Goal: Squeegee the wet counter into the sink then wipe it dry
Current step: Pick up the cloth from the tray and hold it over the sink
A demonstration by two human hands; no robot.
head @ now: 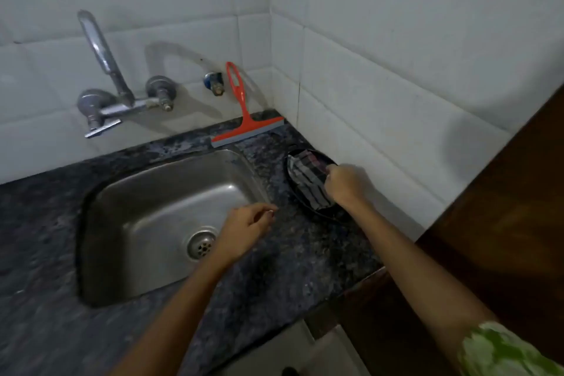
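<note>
Left hand (244,230) hovering, fingers loosely curled, right hand (346,183) pinching cloth (305,177)

Sink (146,192): brushed steel, dull sheen. Counter (305,253): dark speckled stone, polished. Tap (103,70): worn chrome metal. Squeegee (244,119): glossy red plastic. Cloth (305,180): checked woven fabric. Wall tiles (396,55): smooth, glazed.

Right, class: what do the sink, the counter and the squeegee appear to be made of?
Sink: brushed stainless steel, going by its dull grey sheen and soft reflections.
Counter: polished stone, probably granite, dark and speckled with a slight gloss.
Squeegee: red moulded plastic, smooth and uniform in colour; its grey blade is likely rubber.
</note>
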